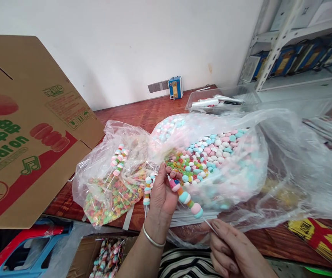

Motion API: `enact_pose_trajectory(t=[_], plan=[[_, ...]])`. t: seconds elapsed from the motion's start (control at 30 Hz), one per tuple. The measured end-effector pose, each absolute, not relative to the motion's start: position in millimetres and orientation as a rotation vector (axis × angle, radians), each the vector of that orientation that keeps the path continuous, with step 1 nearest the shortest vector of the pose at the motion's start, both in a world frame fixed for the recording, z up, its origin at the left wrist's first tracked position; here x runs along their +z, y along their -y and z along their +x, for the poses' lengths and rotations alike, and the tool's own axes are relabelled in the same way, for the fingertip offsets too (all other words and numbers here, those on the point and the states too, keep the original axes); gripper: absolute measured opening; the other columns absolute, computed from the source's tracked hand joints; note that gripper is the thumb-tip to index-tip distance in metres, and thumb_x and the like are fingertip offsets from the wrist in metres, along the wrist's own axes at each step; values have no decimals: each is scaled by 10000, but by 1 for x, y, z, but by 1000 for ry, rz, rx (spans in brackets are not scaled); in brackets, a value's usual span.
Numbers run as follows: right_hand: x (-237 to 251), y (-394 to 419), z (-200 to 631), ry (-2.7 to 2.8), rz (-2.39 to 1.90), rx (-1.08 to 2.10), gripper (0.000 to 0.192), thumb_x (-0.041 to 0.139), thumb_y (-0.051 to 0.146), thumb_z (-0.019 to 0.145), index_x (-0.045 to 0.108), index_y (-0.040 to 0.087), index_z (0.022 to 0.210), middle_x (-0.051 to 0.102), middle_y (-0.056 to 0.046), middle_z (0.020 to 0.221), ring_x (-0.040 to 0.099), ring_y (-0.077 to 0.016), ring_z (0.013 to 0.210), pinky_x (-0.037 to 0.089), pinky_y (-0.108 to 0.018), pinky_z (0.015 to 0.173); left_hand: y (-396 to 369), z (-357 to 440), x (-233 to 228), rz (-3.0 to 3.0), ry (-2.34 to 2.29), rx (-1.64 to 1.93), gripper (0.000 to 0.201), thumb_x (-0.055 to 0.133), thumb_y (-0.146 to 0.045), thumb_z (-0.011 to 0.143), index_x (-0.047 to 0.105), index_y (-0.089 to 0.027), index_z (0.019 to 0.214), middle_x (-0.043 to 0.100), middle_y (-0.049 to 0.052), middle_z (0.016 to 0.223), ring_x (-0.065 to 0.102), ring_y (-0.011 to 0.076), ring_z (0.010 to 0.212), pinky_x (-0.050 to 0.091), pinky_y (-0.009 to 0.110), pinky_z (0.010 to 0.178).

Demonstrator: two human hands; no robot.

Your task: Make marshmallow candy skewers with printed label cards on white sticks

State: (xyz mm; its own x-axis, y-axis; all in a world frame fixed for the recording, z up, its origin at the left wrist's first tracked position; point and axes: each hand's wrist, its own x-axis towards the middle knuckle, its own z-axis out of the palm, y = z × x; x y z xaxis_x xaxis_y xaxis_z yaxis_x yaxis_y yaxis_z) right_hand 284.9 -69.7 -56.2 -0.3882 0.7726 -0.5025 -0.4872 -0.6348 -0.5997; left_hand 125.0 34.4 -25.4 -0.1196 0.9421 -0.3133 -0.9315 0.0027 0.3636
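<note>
While both hands grip it, skewer (187, 199) spans between.

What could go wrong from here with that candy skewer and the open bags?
1. The candy skewer is held by the right hand only at its thin stick end and slopes down toward it; pieces could slide down the stick.
2. The big bag of marshmallow candies lies open near the table edge; candies could spill out.
3. The left hand is holding a second skewer while pushing pieces on; it may slip.
</note>
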Motion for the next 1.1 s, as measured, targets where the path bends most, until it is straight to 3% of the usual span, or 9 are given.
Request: enact_pose_trajectory(t=[0.1, 0.23, 0.37, 0.53, 0.6, 0.73, 0.8, 0.97, 1.1], plan=[[-54, 70, 280, 341, -884, 2214, 321, 699, 488, 819, 648, 172, 802, 229, 120, 539, 83, -12, 402, 246, -149, 371, -33, 127, -28, 27, -643, 1561, 164, 609, -219, 891, 589, -148, 744, 511, -29, 665, 521, 68, 595, 513, 220, 691], [-64, 71, 277, 453, -928, 2104, 321, 718, 489, 806, 618, 184, 797, 263, 121, 518, 124, -21, 405, 294, -159, 406, -33, 132, -30, 18, -715, 1583, 188, 600, -189, 889, 587, -139, 708, 519, -25, 664, 510, 64, 571, 522, 238, 701], [-72, 68, 282, 903, -1155, 1781, 379, 663, 562, 813, 590, 195, 758, 397, 78, 525, 328, -65, 432, 316, -180, 424, -33, 136, -29, 33, -747, 1585, 225, 580, -182, 897, 578, -137, 676, 506, -24, 634, 488, 66, 554, 517, 237, 673], [-71, 60, 294, 1473, -1300, 1261, 315, 546, 481, 902, 636, 199, 793, 625, -16, 713, 550, -157, 658, 431, -241, 609, -32, 139, -31, 86, -730, 1597, 155, 654, -152, 839, 572, -141, 708, 518, -30, 663, 504, 68, 582, 517, 247, 684], [-72, 59, 295, 1477, -1291, 1305, 335, 521, 490, 915, 618, 196, 785, 586, -3, 661, 514, -141, 604, 404, -229, 562, -32, 139, -32, 92, -725, 1587, 132, 678, -152, 821, 578, -144, 735, 524, -34, 674, 514, 69, 591, 520, 255, 696], [-80, 56, 290, 1141, -1192, 1774, 454, 465, 629, 898, 537, 203, 760, 283, 99, 471, 228, -77, 406, 203, -187, 386, -30, 140, -34, 66, -665, 1529, 138, 709, -195, 810, 588, -144, 769, 528, -46, 679, 507, 52, 570, 520, 247, 695], [-81, 55, 288, 1047, -1149, 1839, 471, 487, 666, 865, 515, 210, 754, 222, 118, 471, 169, -68, 397, 175, -182, 373, -29, 141, -36, 65, -644, 1498, 151, 719, -204, 803, 585, -146, 764, 521, -55, 667, 503, 48, 557, 527, 257, 713], [-78, 49, 290, 1517, -1278, 1163, 316, 509, 434, 931, 584, 190, 745, 541, 18, 611, 498, -123, 543, 396, -211, 515, -30, 148, -38, 79, -727, 1470, 227, 733, -239, 788, 548, -147, 694, 503, -49, 636, 529, 78, 589, 535, 284, 726], [-80, 46, 293, 1786, -1246, 600, 229, 517, 305, 930, 656, 181, 797, 636, -27, 656, 563, -154, 596, 423, -246, 592, -31, 156, -38, 12, -822, 1486, 243, 733, -270, 788, 537, -156, 704, 524, -34, 645, 527, 88, 582, 507, 247, 639]])
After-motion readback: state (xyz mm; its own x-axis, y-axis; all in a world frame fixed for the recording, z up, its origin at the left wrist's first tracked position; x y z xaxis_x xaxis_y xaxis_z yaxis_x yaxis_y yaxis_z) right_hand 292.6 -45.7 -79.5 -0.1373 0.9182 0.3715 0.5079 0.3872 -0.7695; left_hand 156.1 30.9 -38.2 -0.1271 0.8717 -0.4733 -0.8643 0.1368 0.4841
